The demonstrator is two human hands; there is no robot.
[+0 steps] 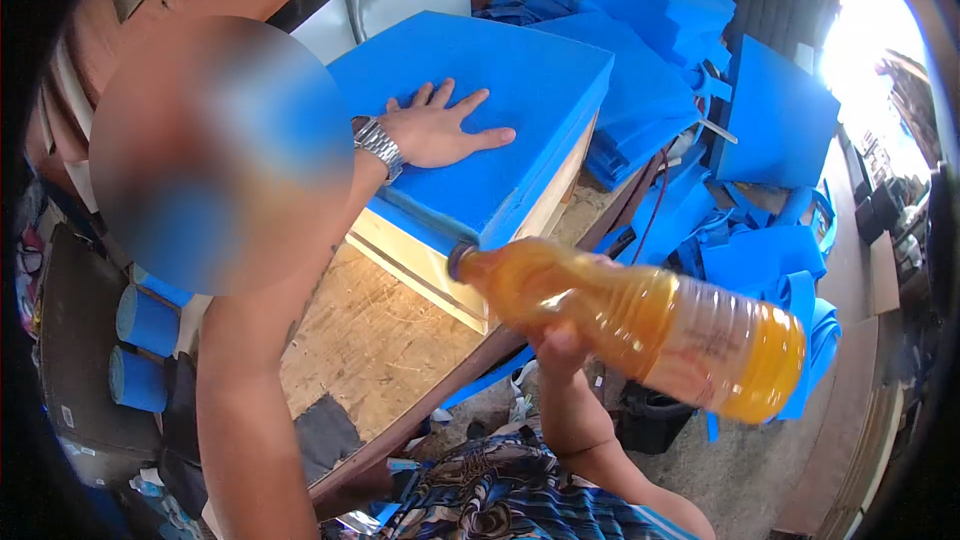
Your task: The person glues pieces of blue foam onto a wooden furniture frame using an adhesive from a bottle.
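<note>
My left hand (440,130) lies flat on a blue foam block (500,60), fingers spread, with a metal watch (379,149) on the wrist. Under the foam is a pale wooden frame (420,275), resting on a wooden worktable (375,350). My right hand (562,340) is wrapped round a clear plastic bottle (640,325) of orange liquid. The bottle is tilted nearly sideways, its dark-rimmed neck pointing left, close to the front corner of the foam. Most of the right hand's fingers are hidden behind the bottle.
Blue foam sheets (640,90) are stacked behind the block, and more blue pieces (760,250) lie in a heap at the right. Blue cylinders (140,378) stand at the lower left. A blurred round patch covers part of the left side.
</note>
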